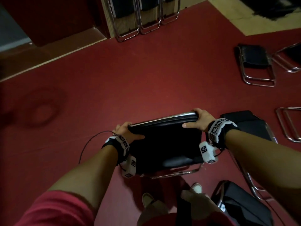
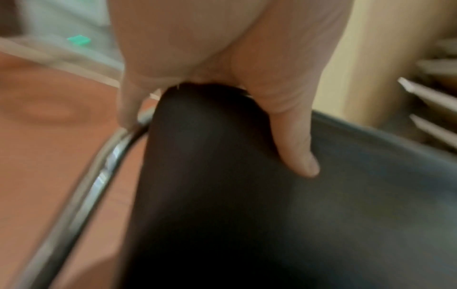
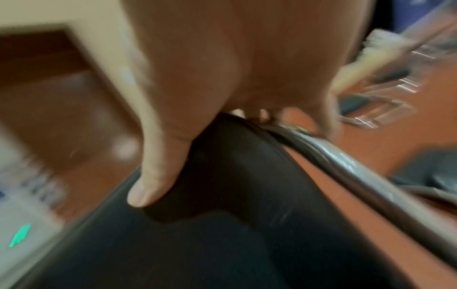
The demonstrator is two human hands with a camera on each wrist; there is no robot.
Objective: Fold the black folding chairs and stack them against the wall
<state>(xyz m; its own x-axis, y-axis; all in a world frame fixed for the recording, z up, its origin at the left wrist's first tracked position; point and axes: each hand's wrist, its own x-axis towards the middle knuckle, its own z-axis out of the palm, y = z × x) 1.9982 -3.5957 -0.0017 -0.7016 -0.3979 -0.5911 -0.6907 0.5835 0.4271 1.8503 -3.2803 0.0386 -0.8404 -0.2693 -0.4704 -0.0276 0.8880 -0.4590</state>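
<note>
A black folding chair [image 1: 164, 141] with a chrome frame hangs folded in front of me above the red carpet. My left hand [image 1: 126, 132] grips its top left corner, thumb pressed on the black pad [image 2: 222, 176], fingers curled behind the chrome tube [image 2: 106, 166]. My right hand [image 1: 199, 119] grips the top right corner the same way, thumb on the pad [image 3: 222, 195], fingers over the tube [image 3: 346, 162]. Three folded chairs [image 1: 140, 18] lean against the cream wall at the top.
More black chairs stand at the right: one [image 1: 254, 62] far right, one [image 1: 247, 126] just behind my right wrist, another [image 1: 241, 206] near my right leg. A chrome frame [image 1: 290, 124] lies at the right edge. A dark red cabinet [image 1: 53, 18] sits top left. My shoes [image 1: 196, 187] are below.
</note>
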